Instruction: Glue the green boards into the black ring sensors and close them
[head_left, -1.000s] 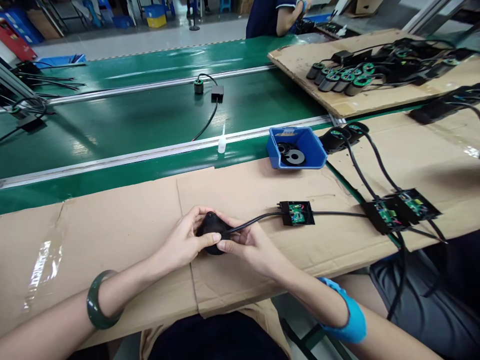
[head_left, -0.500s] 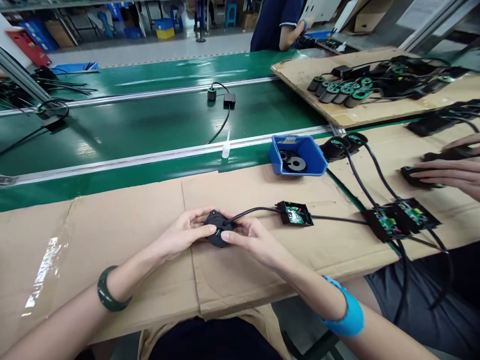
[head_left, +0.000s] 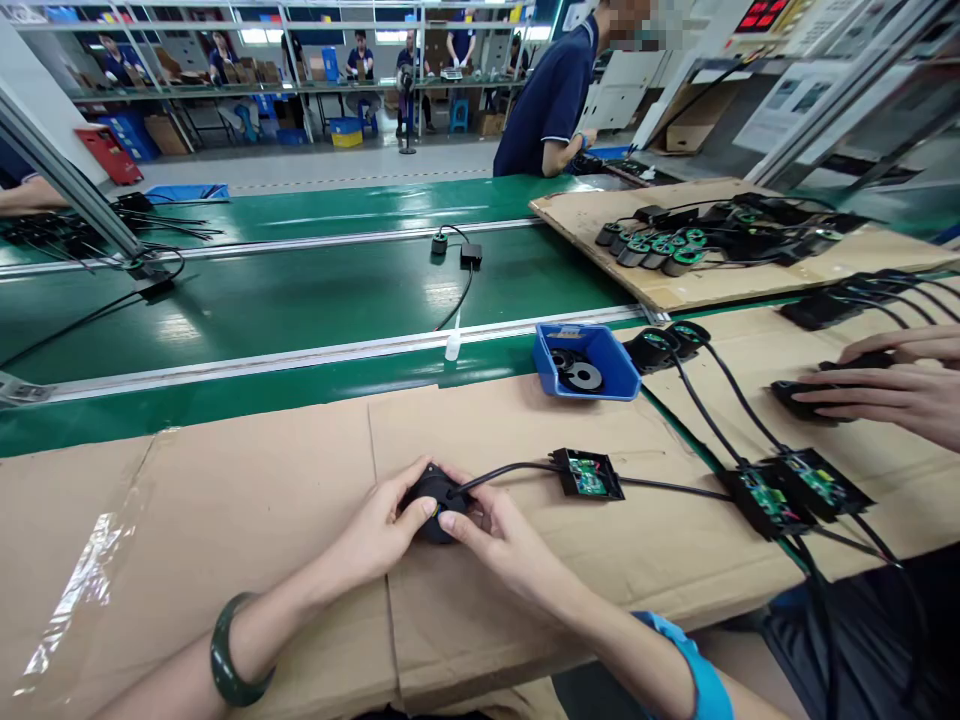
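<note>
The black round part [head_left: 432, 488] is at the lower centre of the frame, over the cardboard-covered counter [head_left: 262, 510]; the left hand [head_left: 384, 530] pinches its left side, thumb on the face, and the right hand [head_left: 495, 525] grips its right side, thumb tip near the other; the step in hand looks like thumb work on that face; the next move seems to call for a steady hold and slack in the cable [head_left: 517, 467], which runs to the lidless box [head_left: 590, 475] right of centre.
</note>
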